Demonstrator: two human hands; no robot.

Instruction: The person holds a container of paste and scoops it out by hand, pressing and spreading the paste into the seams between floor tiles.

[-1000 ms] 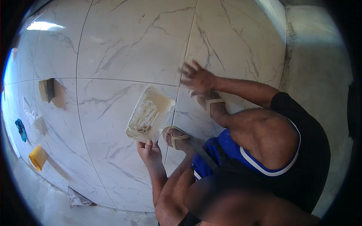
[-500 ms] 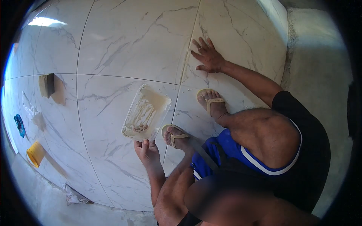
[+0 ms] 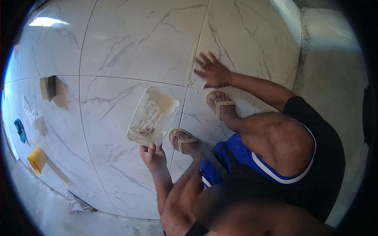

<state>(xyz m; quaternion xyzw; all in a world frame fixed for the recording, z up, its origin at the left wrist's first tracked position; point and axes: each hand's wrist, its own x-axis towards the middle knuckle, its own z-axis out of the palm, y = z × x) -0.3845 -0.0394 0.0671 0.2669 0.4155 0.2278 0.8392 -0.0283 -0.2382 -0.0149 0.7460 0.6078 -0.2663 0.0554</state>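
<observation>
My left hand (image 3: pixel 154 158) grips the near rim of a shallow rectangular plastic tub (image 3: pixel 172 114), thumb on top. Pale, creamy paste (image 3: pixel 151 116) is smeared across the tub's inside. Above the marbled floor tiles, or resting on them, is my right hand (image 3: pixel 213 71), palm down and fingers spread. It holds nothing, and its fingertips are slightly blurred near a tile joint (image 3: pixel 193 65) streaked with pale paste. Whether those fingertips touch the floor I cannot tell.
My sandalled feet (image 3: pixel 185 141) stand beside the tub, with pale crumbs near them. At the left lie a dark block (image 3: pixel 48 88), crumpled clear plastic (image 3: pixel 37 120), a teal wrapper (image 3: pixel 20 131) and a yellow container (image 3: pixel 36 160). Rough concrete (image 3: pixel 332 74) borders the tiles on the right.
My right hand has slid along the joint toward my feet and a little left, fingers still spread. The tub in my left hand has barely shifted.
</observation>
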